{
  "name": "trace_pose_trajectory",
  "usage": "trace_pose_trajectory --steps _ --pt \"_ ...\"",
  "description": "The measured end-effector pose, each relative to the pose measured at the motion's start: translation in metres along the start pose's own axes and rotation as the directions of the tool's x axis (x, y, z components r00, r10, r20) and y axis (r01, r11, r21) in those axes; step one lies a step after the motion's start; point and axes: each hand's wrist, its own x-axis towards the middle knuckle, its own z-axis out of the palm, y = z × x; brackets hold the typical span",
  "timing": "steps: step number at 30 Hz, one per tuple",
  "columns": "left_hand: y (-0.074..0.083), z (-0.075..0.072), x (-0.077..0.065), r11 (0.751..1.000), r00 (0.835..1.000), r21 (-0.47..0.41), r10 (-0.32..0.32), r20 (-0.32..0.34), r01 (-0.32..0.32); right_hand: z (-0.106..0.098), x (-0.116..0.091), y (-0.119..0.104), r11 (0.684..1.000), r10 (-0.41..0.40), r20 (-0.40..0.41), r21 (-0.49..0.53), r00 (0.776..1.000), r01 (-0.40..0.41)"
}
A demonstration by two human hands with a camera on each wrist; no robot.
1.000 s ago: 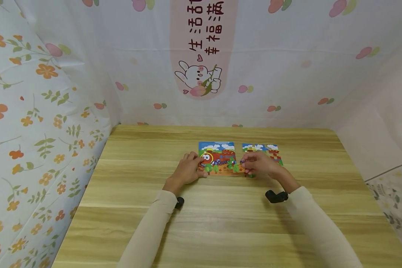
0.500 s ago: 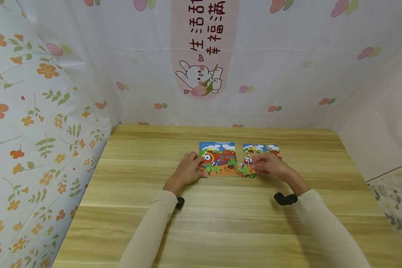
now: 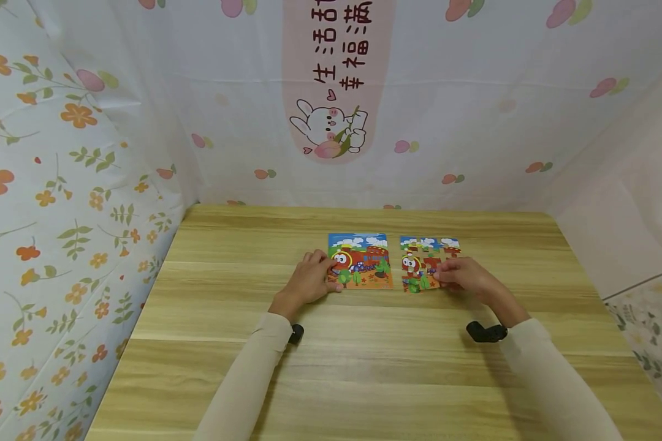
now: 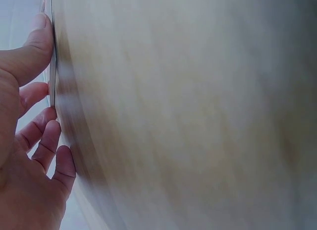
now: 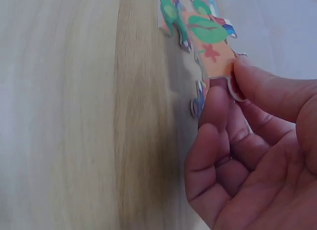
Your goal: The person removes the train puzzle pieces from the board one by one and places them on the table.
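My left hand rests at the left side of a square train picture card, its fingertips and thumb at the card's edge. In the left wrist view the left fingers are spread and loosely bent against the table. To the right of the card lies a partly assembled jigsaw with the same cloud and train design. My right hand pinches an orange jigsaw piece with a green bush and red star between thumb and forefinger, close over the jigsaw's lower part. Its other fingers are curled beneath.
The wooden table reaches from the forearms to a white patterned curtain behind. Another small jigsaw piece shows beside the right fingers. A flowered cloth hangs on the left.
My right hand has moved right from the card's right edge, bringing the jigsaw piece over the partly assembled jigsaw. The left hand has stayed at the card.
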Motion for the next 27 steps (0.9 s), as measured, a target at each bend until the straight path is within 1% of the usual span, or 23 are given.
trace_pose_trajectory --steps 4,8,13,15,19,25,27 --pt "0.001 0.000 0.000 1.000 1.000 -0.002 0.003 0.004 -0.003 -0.005 -0.005 0.005 0.999 0.014 0.000 0.030 1.000 -0.014" --pt "0.001 0.000 -0.001 1.000 1.000 -0.003 0.005 0.006 -0.005 -0.010 -0.009 0.009 0.999 0.027 -0.004 0.026 1.000 -0.027" --pt "0.000 0.000 0.000 1.000 1.000 -0.005 0.002 0.007 -0.002 -0.015 -0.012 0.011 0.999 0.030 0.012 0.023 0.999 -0.030" --pt "0.000 0.001 0.000 1.000 1.000 -0.004 0.003 0.008 -0.003 -0.016 -0.013 0.012 0.999 0.034 0.013 -0.004 0.999 -0.033" --pt "-0.001 0.001 0.000 1.000 1.000 0.001 0.007 0.008 -0.007 -0.015 -0.014 0.013 0.995 0.041 -0.006 -0.091 0.999 -0.041" --pt "-0.002 0.001 0.000 1.000 1.000 0.012 0.004 0.005 -0.004 -0.011 -0.013 0.012 0.984 -0.015 -0.026 -0.176 1.000 0.010" --pt "-0.002 0.001 0.001 1.000 1.000 0.012 0.002 0.006 -0.003 -0.009 -0.013 0.012 0.981 -0.021 -0.035 -0.195 0.999 0.014"
